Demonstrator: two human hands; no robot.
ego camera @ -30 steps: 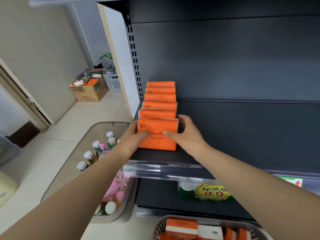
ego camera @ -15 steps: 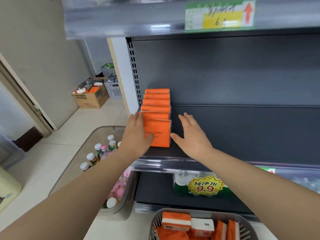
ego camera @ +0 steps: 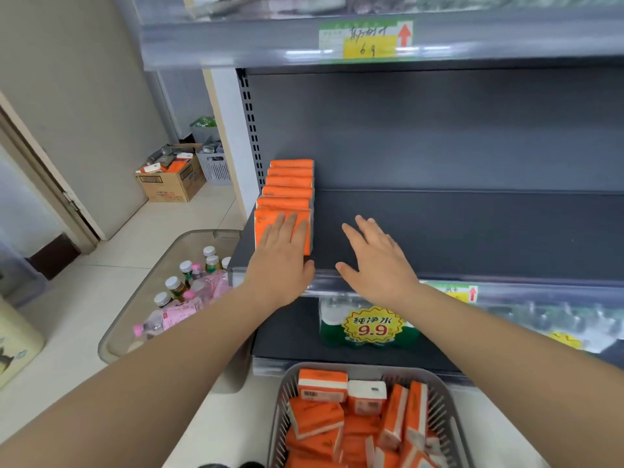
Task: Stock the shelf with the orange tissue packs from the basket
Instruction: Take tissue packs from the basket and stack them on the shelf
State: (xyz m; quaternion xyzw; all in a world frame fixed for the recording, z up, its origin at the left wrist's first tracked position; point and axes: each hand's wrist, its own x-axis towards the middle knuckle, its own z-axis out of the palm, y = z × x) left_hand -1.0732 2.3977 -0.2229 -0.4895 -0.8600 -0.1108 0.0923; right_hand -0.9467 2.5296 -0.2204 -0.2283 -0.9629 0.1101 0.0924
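- At the front left corner of the middle shelf (ego camera: pixel 472 238), the left hand (ego camera: pixel 280 261) lies flat, palm forward, with its fingers straight and close together over the face of the front tissue pack (ego camera: pixel 265 219). Whether they press on it cannot be told.
- That pack stands upright at the head of a row of orange tissue packs (ego camera: pixel 290 184), which runs back along the shelf's left edge to the rear panel.
- Just right of the row, the right hand (ego camera: pixel 374 261) hovers over bare shelf, fingers spread and relaxed and thumb out to the left, holding nothing and apart from the packs.
- Both forearms reach up and forward from the lower corners, wrists over the shelf's clear front rail.
- Below, a grey slatted basket (ego camera: pixel 290 383) sits near the person, with more orange packs (ego camera: pixel 317 420) piled loosely in it.
- One level down stands a pack of water bottles (ego camera: pixel 371 329) with a yellow 9.9 sticker.
- Left on the floor sits a clear bin (ego camera: pixel 169 258) of small bottles, and farther off a cardboard box (ego camera: pixel 169 184).
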